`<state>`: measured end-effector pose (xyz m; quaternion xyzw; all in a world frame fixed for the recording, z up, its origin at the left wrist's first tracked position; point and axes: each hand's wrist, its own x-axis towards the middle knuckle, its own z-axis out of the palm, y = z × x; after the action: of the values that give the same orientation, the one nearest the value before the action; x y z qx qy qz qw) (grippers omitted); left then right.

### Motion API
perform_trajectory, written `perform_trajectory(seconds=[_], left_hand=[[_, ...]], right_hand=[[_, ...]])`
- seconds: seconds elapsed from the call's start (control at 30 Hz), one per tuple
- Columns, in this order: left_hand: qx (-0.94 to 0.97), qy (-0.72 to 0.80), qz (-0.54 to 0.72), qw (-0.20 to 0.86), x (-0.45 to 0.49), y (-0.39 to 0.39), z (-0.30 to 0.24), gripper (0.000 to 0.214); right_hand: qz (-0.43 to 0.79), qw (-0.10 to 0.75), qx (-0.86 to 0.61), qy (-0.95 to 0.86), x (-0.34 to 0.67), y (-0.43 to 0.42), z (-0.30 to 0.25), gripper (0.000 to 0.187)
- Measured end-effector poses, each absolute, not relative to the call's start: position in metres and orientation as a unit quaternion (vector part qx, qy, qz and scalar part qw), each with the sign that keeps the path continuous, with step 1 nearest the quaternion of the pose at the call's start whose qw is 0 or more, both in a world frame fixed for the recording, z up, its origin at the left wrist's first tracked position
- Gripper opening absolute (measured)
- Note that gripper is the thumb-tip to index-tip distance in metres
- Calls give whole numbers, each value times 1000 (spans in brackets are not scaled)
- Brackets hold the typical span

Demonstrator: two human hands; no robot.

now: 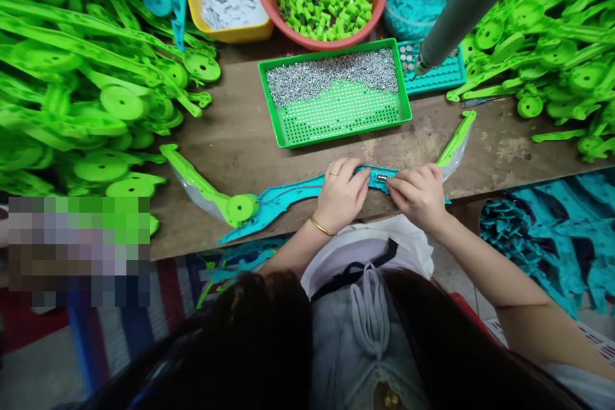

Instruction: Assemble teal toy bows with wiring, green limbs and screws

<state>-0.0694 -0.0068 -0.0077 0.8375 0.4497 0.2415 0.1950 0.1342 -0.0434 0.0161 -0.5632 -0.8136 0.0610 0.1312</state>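
Note:
A long blue plastic bow-shaped shell (293, 191) lies open near the table's front edge, with a thin wire along its inside. A green arm (204, 182) with a round disc is joined at its left, and another green arm (456, 144) sticks out at its right. My left hand (340, 191) is closed over the shell's middle, fingers curled on its far edge. My right hand (419, 195) has its fingertips pinched at the end of a small silver piece (381, 177) in the shell. The fingers partly hide the shell beneath them.
Beyond the shell stands a green tray (336, 122) of screws. Behind it are a yellow bin (228, 35) of white pieces, a red bowl (319, 41) of green parts and a teal tray (439, 80). A grey pole (466, 6) slants overhead. Green parts (96, 102) are heaped on both sides.

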Motion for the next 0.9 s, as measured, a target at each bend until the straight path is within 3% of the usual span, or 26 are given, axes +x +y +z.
perform_trajectory(seconds=[0.23, 0.43, 0.73, 0.9], left_hand=[[839, 436, 241, 217, -72, -7, -7, 28], [838, 437, 249, 212, -70, -7, -5, 28], [832, 448, 239, 223, -69, -7, -5, 29], [836, 442, 243, 217, -69, -7, -6, 26]], right_hand=[[225, 132, -598, -758, 134, -32, 42, 21], [137, 70, -629, -762, 109, -23, 36, 27], [169, 138, -651, -727, 102, -22, 24, 16], [95, 146, -603, -778, 101, -32, 19, 19]])
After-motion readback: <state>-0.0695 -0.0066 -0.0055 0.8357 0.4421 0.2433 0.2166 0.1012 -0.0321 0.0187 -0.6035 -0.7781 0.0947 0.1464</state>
